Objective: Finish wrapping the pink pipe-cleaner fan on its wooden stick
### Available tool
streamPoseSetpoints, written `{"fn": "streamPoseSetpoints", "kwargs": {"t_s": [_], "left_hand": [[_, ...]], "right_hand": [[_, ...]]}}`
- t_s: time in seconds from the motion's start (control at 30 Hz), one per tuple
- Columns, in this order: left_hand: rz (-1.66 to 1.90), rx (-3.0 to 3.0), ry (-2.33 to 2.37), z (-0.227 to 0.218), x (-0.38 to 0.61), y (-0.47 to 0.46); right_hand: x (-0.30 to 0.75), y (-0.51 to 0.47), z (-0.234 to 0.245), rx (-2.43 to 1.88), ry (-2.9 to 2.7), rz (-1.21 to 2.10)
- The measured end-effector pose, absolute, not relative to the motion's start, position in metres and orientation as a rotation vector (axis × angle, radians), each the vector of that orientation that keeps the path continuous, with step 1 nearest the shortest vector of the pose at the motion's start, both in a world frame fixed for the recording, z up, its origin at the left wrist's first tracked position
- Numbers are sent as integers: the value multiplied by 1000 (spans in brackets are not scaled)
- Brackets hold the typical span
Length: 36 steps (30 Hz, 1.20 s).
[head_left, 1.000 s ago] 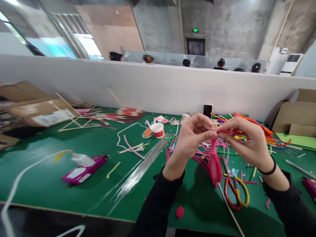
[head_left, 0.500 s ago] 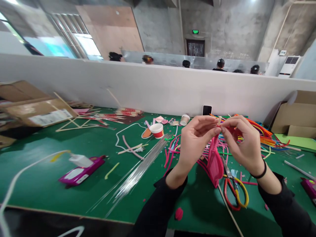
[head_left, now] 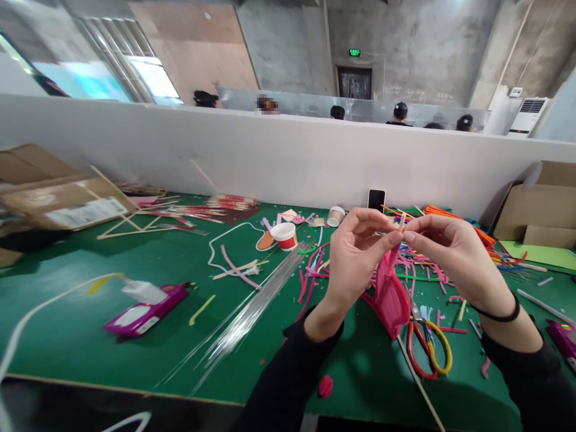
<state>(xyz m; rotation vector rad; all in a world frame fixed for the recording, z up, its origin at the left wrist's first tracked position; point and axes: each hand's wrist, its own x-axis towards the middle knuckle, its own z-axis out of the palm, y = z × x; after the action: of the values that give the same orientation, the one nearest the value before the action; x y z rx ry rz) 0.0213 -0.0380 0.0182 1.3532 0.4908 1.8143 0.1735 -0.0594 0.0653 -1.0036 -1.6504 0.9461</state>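
Observation:
Between my hands is a pink fuzzy pipe-cleaner piece (head_left: 396,303), with broad flaps hanging below and a narrow wrapped neck at the top. A pale wooden stick (head_left: 402,219) pokes out above the neck, at my fingertips. My left hand (head_left: 353,267) pinches this top end between thumb and fingers. Thumb and forefinger of my right hand (head_left: 463,255) close on the same spot from the other side; whatever fine strand they grip is too small to make out. Below the pink piece a longer stick (head_left: 420,384) slants toward the table's front edge. Scissors (head_left: 429,348) with red and yellow handles lie beside it.
Pink pipe-cleaner scraps and a colourful pile (head_left: 483,240) lie behind my hands. To the left are a bundle of clear thin rods (head_left: 252,321), a paper cup (head_left: 285,237) and a purple power strip (head_left: 146,312). A phone (head_left: 376,200) leans on the white partition (head_left: 288,156).
My right hand has turned, its wrist and forearm swinging outward to the right and lower, fingers still at the top of the pink piece. My left hand stays about where it was.

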Motion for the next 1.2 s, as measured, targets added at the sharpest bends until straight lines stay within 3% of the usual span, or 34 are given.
{"fn": "streamPoseSetpoints", "kwargs": {"t_s": [0.27,0.67,1.07,1.2], "left_hand": [[1861,1372,502,16,26,-39],[1843,1345,555,17,25,-40],[1714,1268,543,22,14,-39],[1607,1268,498,21,11,-34]], "right_hand": [[175,-60,66,-942,-1590,1114],[168,-53,52,-882,-1647,741],[180,-41,59,-803,-1762,786],[183,-40,63,-762,-1897,654]]}}
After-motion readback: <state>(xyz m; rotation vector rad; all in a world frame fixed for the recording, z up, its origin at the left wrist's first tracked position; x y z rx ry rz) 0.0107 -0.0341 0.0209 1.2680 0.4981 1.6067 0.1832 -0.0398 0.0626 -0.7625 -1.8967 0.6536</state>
